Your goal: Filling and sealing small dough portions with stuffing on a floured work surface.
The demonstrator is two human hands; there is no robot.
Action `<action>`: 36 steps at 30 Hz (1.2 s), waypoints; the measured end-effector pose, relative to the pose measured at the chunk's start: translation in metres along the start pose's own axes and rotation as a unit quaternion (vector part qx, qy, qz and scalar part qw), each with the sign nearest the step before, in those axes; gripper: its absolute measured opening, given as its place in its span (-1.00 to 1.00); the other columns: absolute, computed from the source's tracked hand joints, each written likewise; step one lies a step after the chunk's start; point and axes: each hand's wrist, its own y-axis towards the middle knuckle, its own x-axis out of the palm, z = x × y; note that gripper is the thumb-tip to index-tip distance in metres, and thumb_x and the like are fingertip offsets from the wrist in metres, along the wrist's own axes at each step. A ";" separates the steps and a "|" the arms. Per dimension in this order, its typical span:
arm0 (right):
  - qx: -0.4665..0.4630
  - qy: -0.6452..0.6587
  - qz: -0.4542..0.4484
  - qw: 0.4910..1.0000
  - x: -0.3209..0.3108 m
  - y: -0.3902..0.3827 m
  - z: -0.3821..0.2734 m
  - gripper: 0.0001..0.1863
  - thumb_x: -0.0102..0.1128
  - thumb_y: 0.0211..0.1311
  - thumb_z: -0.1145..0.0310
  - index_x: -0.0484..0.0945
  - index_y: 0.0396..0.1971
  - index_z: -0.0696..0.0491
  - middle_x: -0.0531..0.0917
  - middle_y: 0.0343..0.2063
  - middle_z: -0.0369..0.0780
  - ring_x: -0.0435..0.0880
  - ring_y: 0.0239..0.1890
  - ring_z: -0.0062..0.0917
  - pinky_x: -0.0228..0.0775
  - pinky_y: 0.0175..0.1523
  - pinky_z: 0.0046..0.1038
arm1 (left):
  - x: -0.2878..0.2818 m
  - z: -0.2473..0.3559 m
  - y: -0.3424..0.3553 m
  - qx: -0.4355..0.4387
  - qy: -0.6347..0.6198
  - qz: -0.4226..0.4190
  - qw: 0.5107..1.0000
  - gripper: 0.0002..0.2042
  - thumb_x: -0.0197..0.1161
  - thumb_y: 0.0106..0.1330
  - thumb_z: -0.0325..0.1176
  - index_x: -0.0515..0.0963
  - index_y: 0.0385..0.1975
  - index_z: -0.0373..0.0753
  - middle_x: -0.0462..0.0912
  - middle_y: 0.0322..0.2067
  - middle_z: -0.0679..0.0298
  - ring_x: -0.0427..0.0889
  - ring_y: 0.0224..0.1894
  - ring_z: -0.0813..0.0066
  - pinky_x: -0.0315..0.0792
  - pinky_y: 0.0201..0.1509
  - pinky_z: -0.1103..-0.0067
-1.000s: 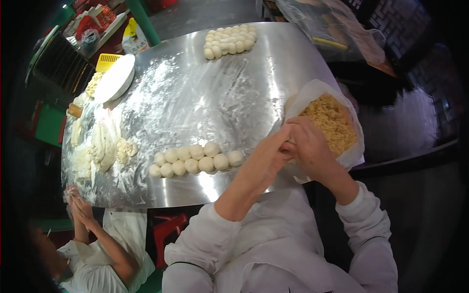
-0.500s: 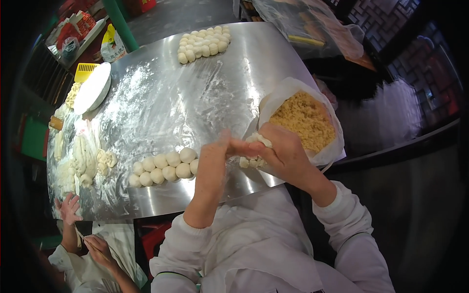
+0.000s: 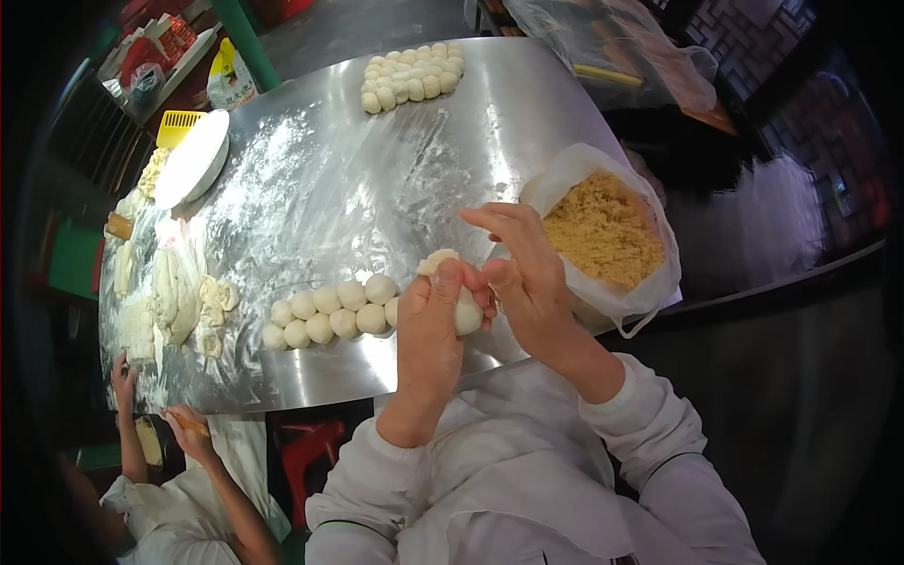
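Bench [image 3: 527, 94]: broad, bright metal top with curved-looking edges, dusted with flour mainly over its left half. Co-worker [image 3: 179, 513]: in white, at the bench's near left corner, one hand about a brown stick-like tool, the other by the edge. Vessel [image 3: 667, 254]: rounded, lined with white plastic, at the bench's right end, charged with crumbly yellow-brown filling [image 3: 603, 231]. Basin [image 3: 193, 160]: white, tilted, far left. Dough-ball batch [image 3: 411, 77]: pale, several rows packed together, at the far edge. Dough-ball rows [image 3: 330, 313]: two, pale and rounded, side by side near the front edge, the right end partly hidden behind the left forearm and hand. Dough mass [image 3: 174, 292]: long, soft, on the floured left part, smaller lumps just beside it. Basket [image 3: 177, 127]: yellow, slotted, behind the basin. Right grip [image 3: 532, 273]: released, fingers extended, between the left hand and the vessel; contact with the left fingers cannot be told. Left grip [image 3: 435, 301]: clasped round a dough piece. Dough piece [image 3: 468, 313]: white, in that hand above the front of the bench, showing above the thumb and below the fingers.
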 end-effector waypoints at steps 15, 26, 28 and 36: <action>-0.028 -0.135 -0.104 0.985 0.015 -0.022 0.026 -0.90 0.12 0.24 0.48 0.50 -0.25 0.11 0.54 -0.30 -0.12 0.50 -0.18 -0.20 0.32 -0.07 -0.18 | -0.036 0.004 -0.007 -0.098 0.118 -0.014 0.988 -0.43 -0.16 0.59 0.08 0.62 -0.27 -0.33 0.57 -0.55 0.34 0.51 -0.53 0.66 0.31 -0.52 0.68; -0.071 -0.350 -0.204 0.911 0.012 -0.080 0.072 -0.57 0.24 0.17 0.43 0.52 0.06 0.19 0.50 0.15 -0.05 0.40 0.30 -0.21 0.22 0.39 -0.09 | -0.081 0.039 0.068 0.033 0.449 -0.030 0.892 -0.53 0.20 0.32 -0.25 0.45 0.22 -0.26 0.61 -0.04 0.19 0.57 -0.07 0.41 0.39 0.16 0.47; -0.058 -0.374 -0.187 0.907 0.017 -0.086 0.092 -0.54 0.27 0.19 0.39 0.52 0.09 0.21 0.48 0.21 -0.04 0.35 0.36 -0.21 0.16 0.44 -0.08 | -0.087 0.031 0.070 -0.028 0.567 -0.075 0.820 -0.53 0.23 0.33 -0.22 0.46 0.20 -0.27 0.63 -0.05 0.17 0.58 -0.05 0.37 0.32 0.26 0.40; -0.064 -0.372 -0.191 0.906 0.006 -0.084 0.097 -0.50 0.27 0.20 0.38 0.48 0.14 0.20 0.50 0.19 -0.05 0.42 0.31 -0.19 0.18 0.42 -0.03 | -0.143 0.043 0.040 0.146 0.623 -0.003 0.768 -0.69 0.20 0.42 -0.24 0.62 0.09 -0.16 0.68 0.03 0.12 0.59 0.08 0.17 0.00 0.52 0.14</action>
